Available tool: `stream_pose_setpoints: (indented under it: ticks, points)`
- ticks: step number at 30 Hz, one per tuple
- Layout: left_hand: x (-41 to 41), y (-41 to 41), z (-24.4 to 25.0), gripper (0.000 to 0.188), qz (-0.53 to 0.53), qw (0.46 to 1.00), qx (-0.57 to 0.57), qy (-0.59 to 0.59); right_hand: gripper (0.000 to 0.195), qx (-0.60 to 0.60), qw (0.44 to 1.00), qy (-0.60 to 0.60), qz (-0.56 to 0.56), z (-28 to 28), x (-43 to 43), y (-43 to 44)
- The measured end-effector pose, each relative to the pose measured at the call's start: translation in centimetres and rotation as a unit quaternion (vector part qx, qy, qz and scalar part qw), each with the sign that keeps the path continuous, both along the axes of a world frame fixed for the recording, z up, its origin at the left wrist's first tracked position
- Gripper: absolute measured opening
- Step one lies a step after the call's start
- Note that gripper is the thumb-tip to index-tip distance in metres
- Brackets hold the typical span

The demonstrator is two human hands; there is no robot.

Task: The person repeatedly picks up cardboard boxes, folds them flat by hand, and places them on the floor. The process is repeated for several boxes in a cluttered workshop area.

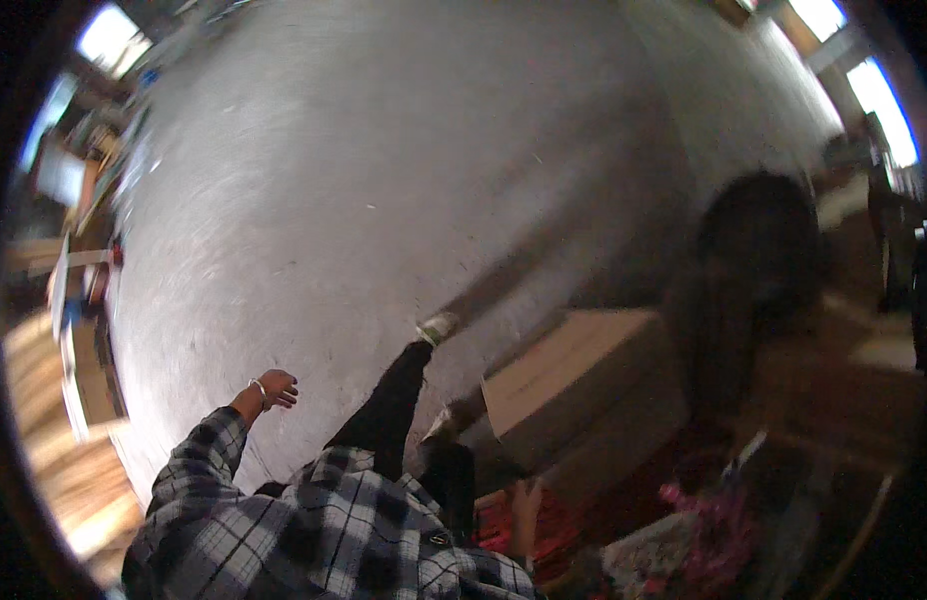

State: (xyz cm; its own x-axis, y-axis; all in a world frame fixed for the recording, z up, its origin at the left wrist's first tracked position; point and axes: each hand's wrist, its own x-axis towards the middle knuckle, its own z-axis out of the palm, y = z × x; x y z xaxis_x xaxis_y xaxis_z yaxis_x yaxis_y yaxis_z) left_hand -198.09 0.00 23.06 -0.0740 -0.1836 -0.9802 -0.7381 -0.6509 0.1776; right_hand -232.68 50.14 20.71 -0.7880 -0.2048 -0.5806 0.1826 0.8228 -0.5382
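Observation:
My left hand [279, 389], with a pale bangle at the wrist, hangs over the grey floor [358, 225] with its fingers apart and nothing in it. Low in the view, my right hand [526, 502] is dim and blurred, near red material [501, 529] and just below a brown cardboard box [583, 375]. Whether that hand holds anything cannot be told. My checked shirt sleeve and dark trousers show below, and a light shoe [437, 328] stands on the floor.
A dark rounded shape [760, 232] stands beyond the box at right. Pink material [715, 517] lies at lower right. Boards and boxes [92, 367] line the left edge, beside a sunlit wooden surface [88, 502]. Long shadows cross the floor.

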Motion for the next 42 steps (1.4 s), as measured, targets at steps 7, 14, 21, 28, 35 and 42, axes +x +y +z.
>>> stream_pose_setpoints:
  ticks: [7,14,21,28,35,42]
  points:
    - [14.0,17.4,11.4,0.043,0.345,0.929,-0.103,0.083,0.029,0.064,0.979,-0.095,0.171,10.0,-4.3,-4.4]
    - [24.5,30.3,9.6,0.045,0.314,0.914,-0.192,0.170,0.036,0.129,0.825,0.074,0.545,1.1,-12.4,-10.1]
    - [30.0,32.2,7.6,0.039,0.471,0.847,-0.147,0.199,0.033,0.112,0.811,0.002,0.575,6.8,2.8,-27.9]
    - [40.2,29.0,5.8,0.036,0.724,0.646,-0.145,0.191,0.031,0.061,0.788,-0.042,0.611,10.3,17.6,-39.2]
    - [46.5,30.8,8.6,0.035,0.853,0.484,-0.150,0.126,0.029,0.031,0.809,-0.100,0.579,13.5,22.9,-47.9]
    - [41.4,34.8,6.3,0.016,0.925,0.342,-0.112,0.125,0.028,-0.028,0.728,-0.160,0.666,11.9,24.3,-60.6]
